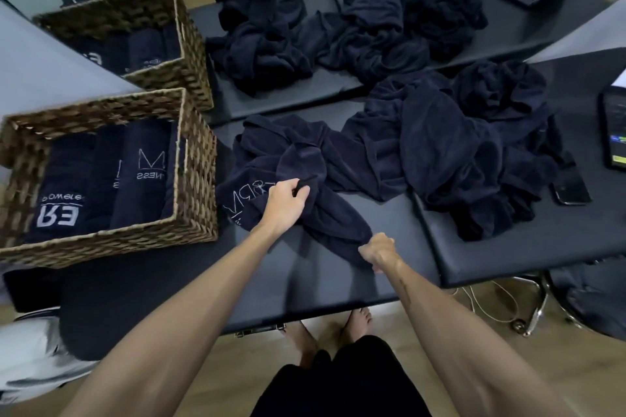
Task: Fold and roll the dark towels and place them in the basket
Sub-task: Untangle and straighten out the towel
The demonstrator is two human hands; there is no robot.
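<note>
Bare forearms reach from the bottom edge over a black padded worktop (338,284). Left hand (288,201) pinches a fold near the middle of a crumpled dark navy terry towel (305,159) with pale lettering. Right hand (377,252), curled tight, grips that towel's near corner. It lies just right of a woven wicker basket (196,179) that already holds 3 or more rolled dark towels. A heap of loose dark towels (457,145) sits further right, beside a black phone (572,191). Soft, limp and light, the cloth will likely sag wherever unsupported; taking hold at 2 corners of 1 edge should spread it flat for folding.
</note>
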